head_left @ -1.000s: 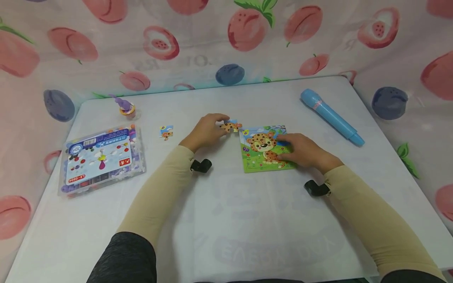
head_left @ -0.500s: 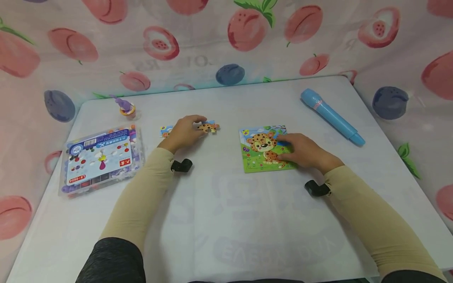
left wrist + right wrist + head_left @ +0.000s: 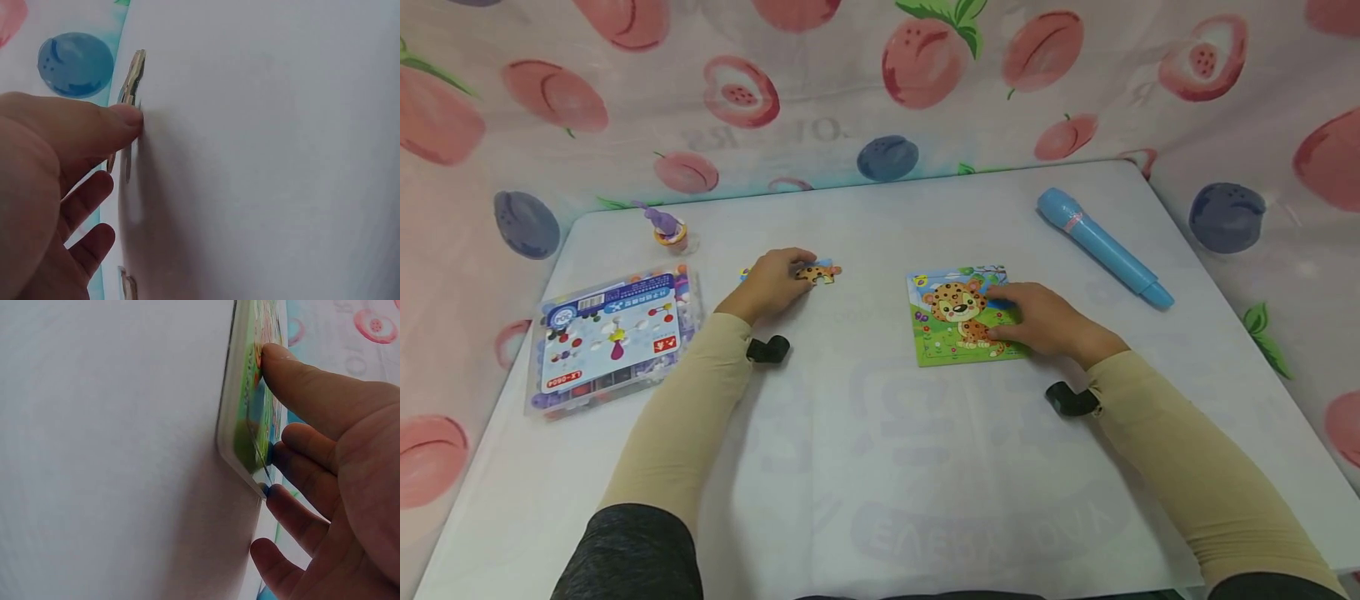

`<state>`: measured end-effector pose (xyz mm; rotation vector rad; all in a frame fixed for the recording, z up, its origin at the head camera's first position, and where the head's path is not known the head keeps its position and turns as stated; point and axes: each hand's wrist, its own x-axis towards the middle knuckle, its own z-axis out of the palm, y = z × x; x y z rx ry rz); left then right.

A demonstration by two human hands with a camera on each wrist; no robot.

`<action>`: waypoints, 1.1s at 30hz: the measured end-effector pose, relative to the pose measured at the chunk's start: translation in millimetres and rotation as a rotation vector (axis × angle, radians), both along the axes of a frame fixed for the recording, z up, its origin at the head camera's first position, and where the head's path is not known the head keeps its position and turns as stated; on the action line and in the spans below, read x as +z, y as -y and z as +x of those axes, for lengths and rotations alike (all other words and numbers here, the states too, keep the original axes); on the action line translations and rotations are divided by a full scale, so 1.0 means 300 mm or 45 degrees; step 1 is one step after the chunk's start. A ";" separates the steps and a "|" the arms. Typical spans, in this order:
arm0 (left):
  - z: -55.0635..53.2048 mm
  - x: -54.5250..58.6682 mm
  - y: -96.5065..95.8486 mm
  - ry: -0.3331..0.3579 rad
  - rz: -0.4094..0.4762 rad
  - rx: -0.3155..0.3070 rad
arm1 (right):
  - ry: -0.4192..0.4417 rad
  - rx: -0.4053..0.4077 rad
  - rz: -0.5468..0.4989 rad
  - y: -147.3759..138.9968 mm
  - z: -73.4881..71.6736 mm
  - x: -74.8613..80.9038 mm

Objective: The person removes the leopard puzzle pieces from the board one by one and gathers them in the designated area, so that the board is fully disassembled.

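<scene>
My left hand point(image 3: 769, 285) pinches a leopard-print jigsaw piece point(image 3: 820, 272) low over the table, left of centre. From the left wrist view the piece point(image 3: 135, 75) appears edge-on under the thumb. A second jigsaw piece point(image 3: 744, 273) lies mostly hidden behind that hand. At right of centre, my right hand point(image 3: 1048, 321) rests on the right side of a square leopard puzzle point(image 3: 936, 350) with a green border. The right wrist view has its thumb and several fingertips against the face of the puzzle point(image 3: 250, 412), the fingers relaxed.
A clear case of colourful beads point(image 3: 617, 333) lies at the left, with a small purple-topped toy point(image 3: 668, 229) behind it. A blue toy microphone point(image 3: 1105, 248) lies at the back right. A fruit-print cloth point(image 3: 820, 75) hangs behind the white table point(image 3: 925, 467).
My left hand has carried the leopard-print piece leftward, away from the puzzle, and now covers most of the second piece. The right hand and the puzzle have stayed in place.
</scene>
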<state>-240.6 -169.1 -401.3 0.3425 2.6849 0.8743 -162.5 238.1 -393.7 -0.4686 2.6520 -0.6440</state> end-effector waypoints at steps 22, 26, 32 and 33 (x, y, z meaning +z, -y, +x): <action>-0.023 0.026 0.083 0.089 -0.105 -0.021 | 0.030 -0.009 0.017 0.001 -0.006 0.004; -0.017 0.020 0.084 0.102 -0.071 0.004 | 0.027 -0.008 0.013 0.000 -0.003 0.005; -0.013 0.013 0.086 0.076 -0.056 0.020 | 0.029 -0.020 0.012 -0.001 -0.002 0.001; -0.013 0.013 0.087 0.075 -0.059 0.023 | 0.026 -0.019 0.011 -0.001 -0.003 0.000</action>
